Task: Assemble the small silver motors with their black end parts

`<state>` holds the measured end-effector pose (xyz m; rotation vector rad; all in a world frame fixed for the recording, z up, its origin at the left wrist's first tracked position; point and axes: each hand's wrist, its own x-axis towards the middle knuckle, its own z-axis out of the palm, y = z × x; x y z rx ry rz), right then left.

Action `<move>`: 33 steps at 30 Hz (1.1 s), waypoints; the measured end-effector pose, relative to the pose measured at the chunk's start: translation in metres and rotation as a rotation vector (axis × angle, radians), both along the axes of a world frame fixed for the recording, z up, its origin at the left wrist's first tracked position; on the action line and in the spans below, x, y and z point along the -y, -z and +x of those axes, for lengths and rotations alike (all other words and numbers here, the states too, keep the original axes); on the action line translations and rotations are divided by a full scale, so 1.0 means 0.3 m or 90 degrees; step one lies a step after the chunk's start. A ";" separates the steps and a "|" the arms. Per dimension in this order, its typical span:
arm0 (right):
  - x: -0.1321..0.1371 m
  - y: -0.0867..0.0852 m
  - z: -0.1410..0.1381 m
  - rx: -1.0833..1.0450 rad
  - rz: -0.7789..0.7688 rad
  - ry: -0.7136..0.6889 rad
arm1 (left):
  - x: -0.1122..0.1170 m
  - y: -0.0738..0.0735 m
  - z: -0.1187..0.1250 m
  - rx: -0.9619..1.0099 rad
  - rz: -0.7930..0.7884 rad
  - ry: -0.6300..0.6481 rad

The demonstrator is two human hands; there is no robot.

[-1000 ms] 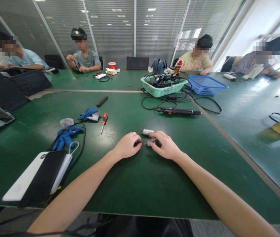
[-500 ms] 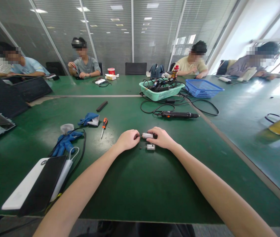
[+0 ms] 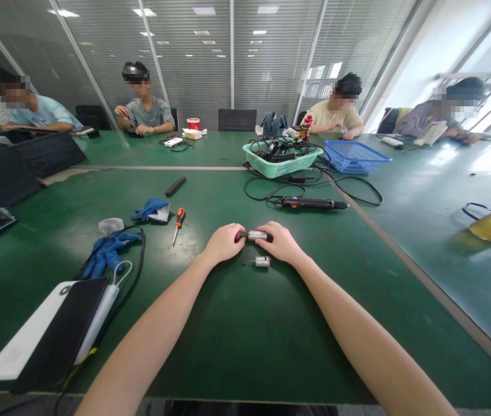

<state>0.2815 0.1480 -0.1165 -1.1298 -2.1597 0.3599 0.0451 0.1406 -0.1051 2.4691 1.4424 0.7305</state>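
Observation:
My left hand [image 3: 223,242] and my right hand [image 3: 281,242] meet over the green table [image 3: 237,323]. Between them they pinch a small silver cylinder [image 3: 257,235], a motor-like part, each hand closed on one end. A second small silver cylinder [image 3: 262,262] lies on the table just below my right hand, with a tiny dark piece [image 3: 243,263] beside it.
An orange-handled screwdriver [image 3: 178,222] and blue gloves [image 3: 150,209] lie to the left. A power bank with a black phone [image 3: 50,329] sits near left. A black electric screwdriver [image 3: 310,203], a green basket [image 3: 282,159] and a blue basket [image 3: 356,156] stand beyond. Other people sit at the far side.
My right hand let go of the nearer cylinder and moved up to the farther one. Both hands now grip that cylinder between them.

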 end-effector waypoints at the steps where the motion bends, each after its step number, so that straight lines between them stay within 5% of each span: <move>1: 0.001 0.000 -0.001 0.001 0.004 0.003 | 0.001 0.000 -0.001 0.001 0.002 -0.001; 33: 0.010 0.011 0.003 0.012 0.012 0.012 | 0.002 0.006 0.006 -0.016 0.013 0.007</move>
